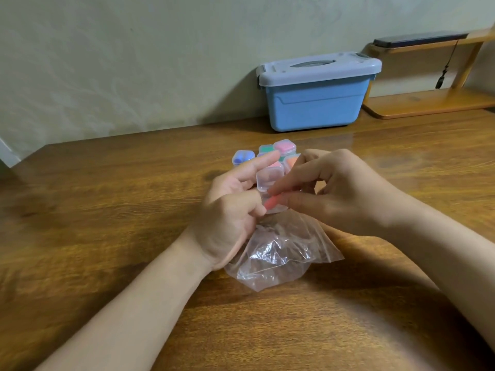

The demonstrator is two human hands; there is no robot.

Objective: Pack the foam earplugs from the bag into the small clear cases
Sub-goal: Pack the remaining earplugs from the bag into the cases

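Earplug [271, 202], soft coral foam, is pinched by right hand [340, 191] fingers at an open clear case [270, 178] gripped in left hand [230, 212], above a crinkled bag [278, 253].

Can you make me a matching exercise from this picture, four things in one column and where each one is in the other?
Things:
1. blue plastic storage box with grey lid
2. crumpled clear plastic bag
3. coral foam earplug
4. black phone

Places:
A. between the fingertips of both hands
B. on the wooden shelf, far right
C. against the wall at the back of the table
D. on the table under the wrists

Pairs: 1-C, 2-D, 3-A, 4-B
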